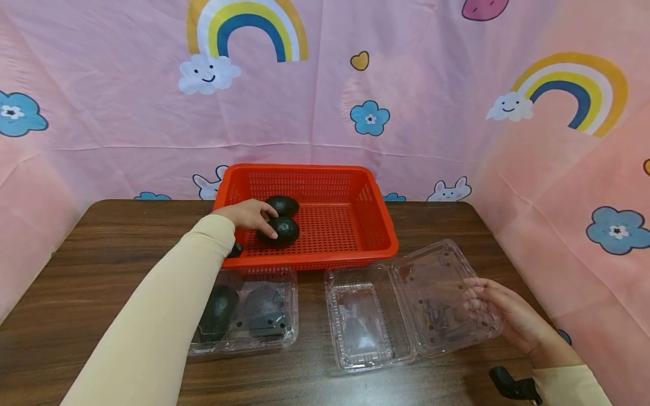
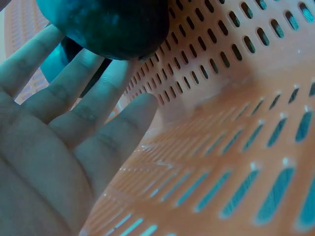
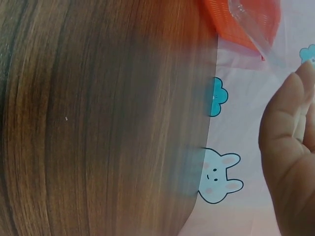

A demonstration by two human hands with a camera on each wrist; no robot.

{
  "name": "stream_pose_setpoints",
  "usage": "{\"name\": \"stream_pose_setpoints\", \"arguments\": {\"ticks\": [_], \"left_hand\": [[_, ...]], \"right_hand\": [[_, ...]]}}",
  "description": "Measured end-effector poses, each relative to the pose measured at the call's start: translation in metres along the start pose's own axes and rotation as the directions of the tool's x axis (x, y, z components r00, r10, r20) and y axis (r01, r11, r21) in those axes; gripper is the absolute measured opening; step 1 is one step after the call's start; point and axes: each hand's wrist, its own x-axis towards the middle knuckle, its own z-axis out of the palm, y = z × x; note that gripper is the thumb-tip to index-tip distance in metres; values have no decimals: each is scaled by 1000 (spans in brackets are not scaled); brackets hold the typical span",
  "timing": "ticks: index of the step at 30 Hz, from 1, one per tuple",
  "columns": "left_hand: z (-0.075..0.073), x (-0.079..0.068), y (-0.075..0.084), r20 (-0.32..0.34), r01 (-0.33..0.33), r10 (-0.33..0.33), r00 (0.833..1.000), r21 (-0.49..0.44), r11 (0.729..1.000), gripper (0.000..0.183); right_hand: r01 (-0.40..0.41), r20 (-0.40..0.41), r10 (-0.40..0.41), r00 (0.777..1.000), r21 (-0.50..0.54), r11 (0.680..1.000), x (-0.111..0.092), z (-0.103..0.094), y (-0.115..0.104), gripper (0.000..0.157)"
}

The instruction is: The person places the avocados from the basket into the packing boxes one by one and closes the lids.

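1. Head view. My left hand (image 1: 250, 215) reaches into the red basket (image 1: 378, 225), fingers curved over the nearer avocado (image 1: 282, 230). A second avocado (image 1: 282, 205) lies just behind it, toward the basket's back wall. In front of the basket, on the table (image 1: 91, 270), sits a closed clear box (image 1: 259, 313) with dark fruit inside. To its right, also in front of the basket, is an open clear box (image 1: 363, 316) with an empty tray. My right hand (image 1: 508, 318) holds the far edge of its lid (image 1: 442, 296), fingers around the rim.

2. Left wrist view. The fingers (image 2: 88, 105) are spread and fairly straight under the avocado (image 2: 110, 24), touching it. Whether they grip it or only cradle it, I cannot tell. The basket floor (image 2: 236, 147) is below and to the right.

3. Right wrist view. Fingers (image 3: 288, 128) touch the clear lid (image 3: 258, 37); a corner of the basket (image 3: 236, 19) shows beyond the table edge.

4. Progress, as I judge it. One box appears packed and shut. The second stands open and unfilled, with two avocados left in the basket.
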Motion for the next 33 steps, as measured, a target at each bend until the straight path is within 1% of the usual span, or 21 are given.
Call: {"name": "stream_pose_setpoints", "arguments": {"ticks": [7,14,23,30,33], "left_hand": [[1,3,-1,8,16,-16,1000,47,999,69],[4,5,2,6,50,-50,999,49,998,70],[3,6,2,15,44,-45,999,78,996,70],[4,8,3,24,35,-39,999,138,990,72],[5,8,5,31,44,-49,998,146,988,73]], "right_hand": [[-7,-11,7,1000,8,1000,1,0,1,37],[-21,-15,21,1000,10,1000,1,0,1,37],[-13,-7,13,1000,9,1000,2,1,-1,38],[3,32,-3,999,4,1000,1,0,-1,38],[14,46,-14,999,14,1000,1,0,0,39]]}}
